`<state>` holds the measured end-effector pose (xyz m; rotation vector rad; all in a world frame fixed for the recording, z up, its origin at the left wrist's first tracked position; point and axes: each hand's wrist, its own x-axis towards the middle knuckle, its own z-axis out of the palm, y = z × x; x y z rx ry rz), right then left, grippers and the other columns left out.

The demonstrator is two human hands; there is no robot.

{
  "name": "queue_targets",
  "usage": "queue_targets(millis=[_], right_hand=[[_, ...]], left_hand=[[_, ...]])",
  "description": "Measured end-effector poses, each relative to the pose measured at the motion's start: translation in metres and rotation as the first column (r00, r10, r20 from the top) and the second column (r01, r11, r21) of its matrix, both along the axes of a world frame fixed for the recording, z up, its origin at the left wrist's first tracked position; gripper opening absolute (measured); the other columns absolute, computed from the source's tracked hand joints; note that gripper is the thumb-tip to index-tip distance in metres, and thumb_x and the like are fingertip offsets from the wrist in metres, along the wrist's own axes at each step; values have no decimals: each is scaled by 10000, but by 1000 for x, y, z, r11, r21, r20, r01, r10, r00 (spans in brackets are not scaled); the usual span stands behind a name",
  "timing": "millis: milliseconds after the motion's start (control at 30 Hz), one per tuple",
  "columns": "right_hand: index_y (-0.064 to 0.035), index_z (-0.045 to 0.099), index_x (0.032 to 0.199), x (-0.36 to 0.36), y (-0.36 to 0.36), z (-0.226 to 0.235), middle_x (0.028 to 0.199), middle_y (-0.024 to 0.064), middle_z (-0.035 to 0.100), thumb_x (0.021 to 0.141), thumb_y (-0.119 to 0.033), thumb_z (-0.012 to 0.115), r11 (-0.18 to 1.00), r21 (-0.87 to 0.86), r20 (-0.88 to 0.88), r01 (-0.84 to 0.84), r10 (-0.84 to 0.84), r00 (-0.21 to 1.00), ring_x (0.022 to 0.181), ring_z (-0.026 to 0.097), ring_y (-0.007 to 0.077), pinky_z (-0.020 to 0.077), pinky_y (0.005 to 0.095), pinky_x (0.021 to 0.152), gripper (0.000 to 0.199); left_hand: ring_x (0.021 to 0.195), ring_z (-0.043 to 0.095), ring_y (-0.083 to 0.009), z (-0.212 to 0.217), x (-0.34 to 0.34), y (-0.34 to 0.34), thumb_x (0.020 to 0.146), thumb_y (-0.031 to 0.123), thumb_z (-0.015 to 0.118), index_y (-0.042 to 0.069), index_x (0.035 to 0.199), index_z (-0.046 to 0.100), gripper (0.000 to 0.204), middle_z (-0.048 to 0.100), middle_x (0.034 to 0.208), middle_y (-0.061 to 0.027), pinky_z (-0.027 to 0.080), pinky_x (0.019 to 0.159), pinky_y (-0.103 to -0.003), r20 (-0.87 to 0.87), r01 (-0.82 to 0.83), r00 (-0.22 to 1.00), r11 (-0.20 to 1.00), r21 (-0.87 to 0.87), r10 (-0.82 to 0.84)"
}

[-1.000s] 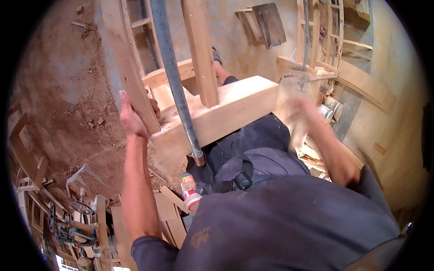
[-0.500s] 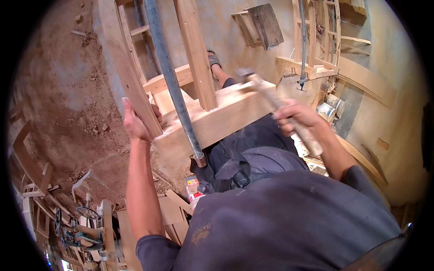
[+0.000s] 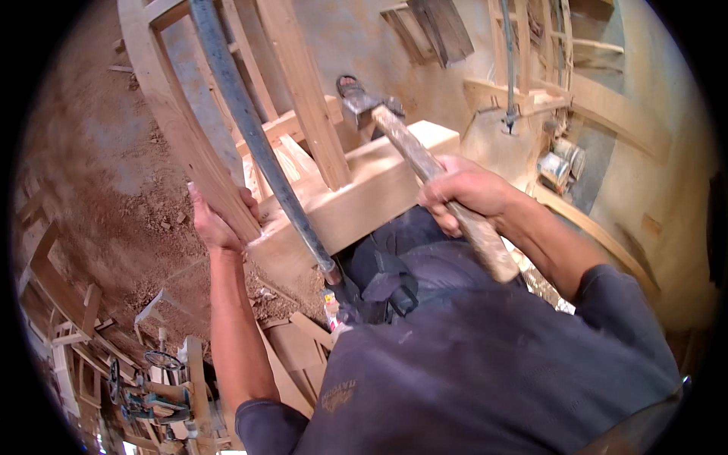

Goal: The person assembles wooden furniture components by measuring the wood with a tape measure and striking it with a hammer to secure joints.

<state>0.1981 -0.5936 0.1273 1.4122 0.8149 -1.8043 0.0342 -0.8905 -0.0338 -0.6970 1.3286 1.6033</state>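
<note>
My right hand [image 3: 472, 193] is closed round the wooden handle of a hammer [image 3: 447, 196]. The metal head points away from me, above the far side of a thick wooden beam [image 3: 379, 193], apart from it as far as I can tell. My left hand [image 3: 216, 220] grips the lower end of a curved wooden post [image 3: 186, 125], thumb on the left side and fingertips on the right, where it meets the beam. Another wooden post [image 3: 307, 98] rises from the beam's middle. Between the posts a long metal pipe clamp [image 3: 258, 133] crosses over the beam.
Shavings and wood scraps [image 3: 163, 212] litter the ground at left. A dark board [image 3: 444, 30] stands at the far side. To the right are another clamped wooden frame [image 3: 523, 98] and metal cans [image 3: 561, 167]. Machinery with a handwheel [image 3: 163, 360] and wooden parts are at lower left.
The hammer head has swung left and away from me, with my right hand moving slightly left and nearer. The wooden frame and my left hand appear shifted left in the picture; the left grip stays.
</note>
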Motion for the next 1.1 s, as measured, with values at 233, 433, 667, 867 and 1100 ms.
queue_targets(millis=[233, 433, 667, 867, 1100], right_hand=[[-30, 521, 870, 18, 7, -30, 644, 41, 506, 849, -73, 614, 938, -55, 199, 344, -327, 924, 456, 487, 140, 410, 327, 416, 104], [-60, 525, 846, 34, 12, -48, 662, 22, 504, 877, -97, 604, 923, -68, 244, 379, -353, 903, 480, 489, 127, 402, 314, 428, 93], [-89, 506, 848, 46, 44, -72, 661, 4, 486, 898, -124, 601, 892, -139, 203, 430, -399, 894, 488, 477, 114, 406, 306, 436, 113], [-81, 517, 878, 63, 91, -104, 669, 4, 497, 887, -114, 616, 802, -182, 180, 569, -541, 821, 509, 475, 117, 419, 308, 459, 105], [-114, 461, 841, 85, 159, -105, 643, -44, 439, 913, -110, 580, 769, -171, 177, 616, -591, 787, 478, 416, 80, 382, 280, 439, 140]], left_hand=[[494, 545, -265, -1, 2, 4, 1004, 654, 235, 17, 1255, 476, 726, 572, 659, -168, 451, 417, -371, -16, -20, 1000, 1000, -9, 19], [520, 530, -289, -7, 5, 2, 990, 639, 265, 26, 1303, 479, 720, 580, 701, -195, 457, 475, -374, -11, -25, 1000, 1000, -3, 25], [646, 557, -304, -10, 8, -9, 968, 616, 301, 58, 1329, 496, 693, 568, 782, -163, 484, 564, -434, 28, -17, 999, 999, -27, 18], [991, 617, -329, -19, 5, -26, 1006, 574, 357, 66, 1398, 474, 652, 608, 1154, -220, 540, 817, -481, -137, -97, 988, 971, -219, 67], [1304, 477, -355, 38, 27, 49, 1001, 573, 454, 8, 1544, 215, 819, 447, 1431, -238, 420, 1085, -437, -512, -134, 827, 801, -583, -234]])
